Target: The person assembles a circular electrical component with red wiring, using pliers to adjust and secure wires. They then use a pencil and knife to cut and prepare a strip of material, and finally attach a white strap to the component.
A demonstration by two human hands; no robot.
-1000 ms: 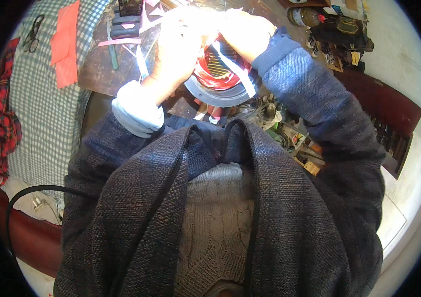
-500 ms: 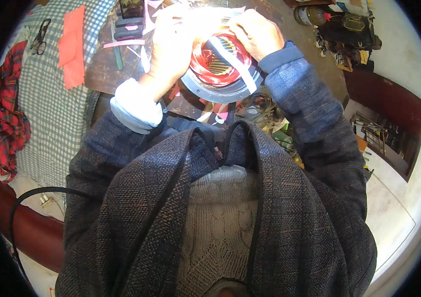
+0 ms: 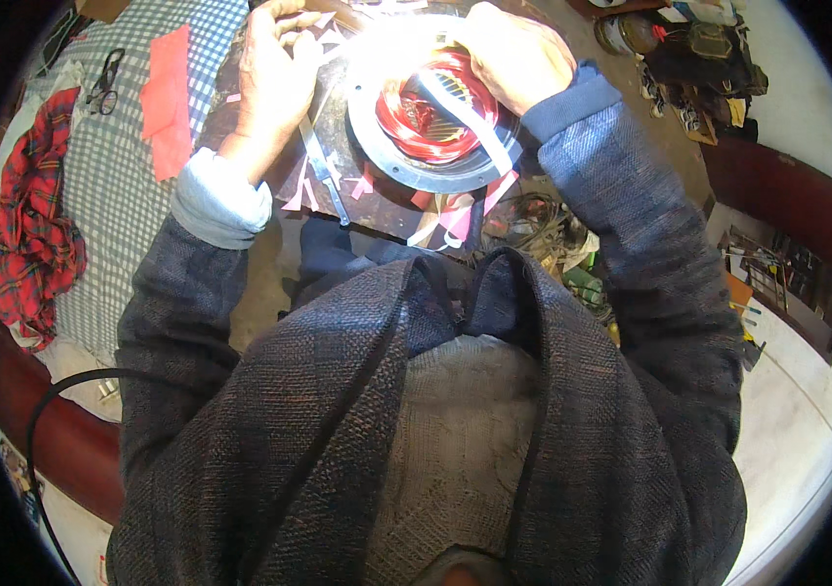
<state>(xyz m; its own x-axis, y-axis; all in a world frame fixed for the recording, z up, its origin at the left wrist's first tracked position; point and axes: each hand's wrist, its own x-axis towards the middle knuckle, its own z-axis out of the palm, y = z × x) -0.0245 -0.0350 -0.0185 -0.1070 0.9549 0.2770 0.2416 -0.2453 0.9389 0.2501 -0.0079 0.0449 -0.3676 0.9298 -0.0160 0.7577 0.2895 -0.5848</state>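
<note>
A round grey metal motor stator lies on the dark bench, with a ring of red copper wire windings inside it. Across the windings runs a white strip. My right hand is at the stator's far right edge, fingers curled in; glare hides what they grip. Left of the stator, my left hand is raised over the bench, its fingers bent but apart, close to small pink scraps. Nothing shows clearly in it. A slim knife-like tool lies between that hand and the stator.
Pink scraps lie at the bench's near edge, beside coiled wire. On the left, a checked cloth carries glasses and a red-orange sheet. At right stand a bottle and an open tool drawer.
My left hand has moved left, off the stator, uncovering its left rim and the knife-like tool. My right hand stays at the far right edge. The whole view has shifted slightly.
</note>
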